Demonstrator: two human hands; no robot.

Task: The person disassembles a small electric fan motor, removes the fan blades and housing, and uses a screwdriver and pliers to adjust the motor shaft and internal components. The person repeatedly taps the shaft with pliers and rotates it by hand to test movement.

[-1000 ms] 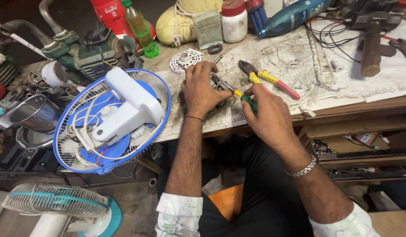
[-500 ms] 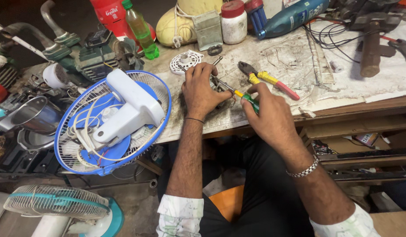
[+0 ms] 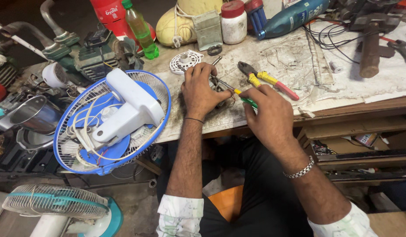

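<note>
A blue-and-white fan (image 3: 110,120) leans at the surface (image 3: 277,66) edge. The left hand (image 3: 202,90) presses a small dark metal part (image 3: 220,87) onto the surface, fingers curled over it; the right hand (image 3: 271,112) pinches a green-and-yellow-handled screwdriver (image 3: 238,93) against it.

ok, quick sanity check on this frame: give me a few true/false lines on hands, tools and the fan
1. The right hand holds a green-handled screwdriver. True.
2. The left hand rests on the blue fan. False: it is on a small part on the workbench; the blue-and-white fan lies beside it, untouched.
3. The pliers are gripped in a hand. False: they lie loose on the bench.
4. A bracelet sits on the right wrist. True.
</note>
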